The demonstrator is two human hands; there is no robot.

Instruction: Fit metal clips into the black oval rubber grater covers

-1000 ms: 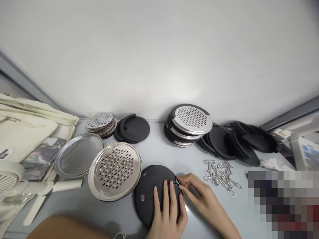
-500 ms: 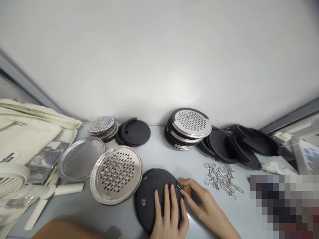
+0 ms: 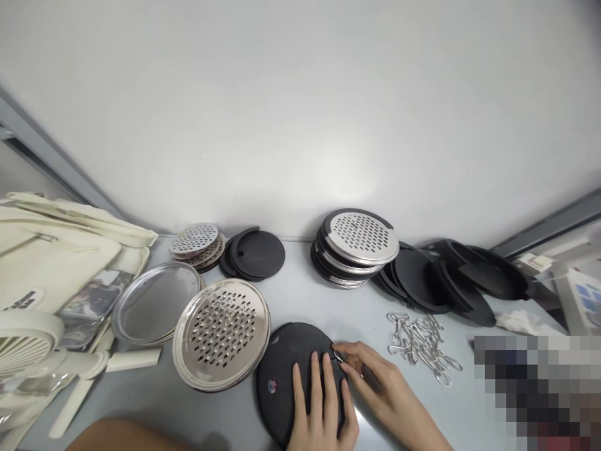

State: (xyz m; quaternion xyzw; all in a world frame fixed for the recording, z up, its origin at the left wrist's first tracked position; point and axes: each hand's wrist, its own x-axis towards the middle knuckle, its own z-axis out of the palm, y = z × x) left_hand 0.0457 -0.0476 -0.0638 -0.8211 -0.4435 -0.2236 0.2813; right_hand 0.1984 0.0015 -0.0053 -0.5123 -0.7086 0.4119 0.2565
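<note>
While the left hand point(image 3: 323, 407) lies with its fingers spread on the round black plastic disc point(image 3: 291, 354), the right hand point(image 3: 378, 382) pinches a small shiny wire clip point(image 3: 338, 356) at the disc's right edge. The disc sits on the grey table point(image 3: 300, 297), and the left hand probably presses so it won't slide. More silver bent wires point(image 3: 416, 341) lie heaped nearby, maybe for easy reach. Since half a second ago, everything looks slightly lower in view, but both hands hold the same way.
</note>
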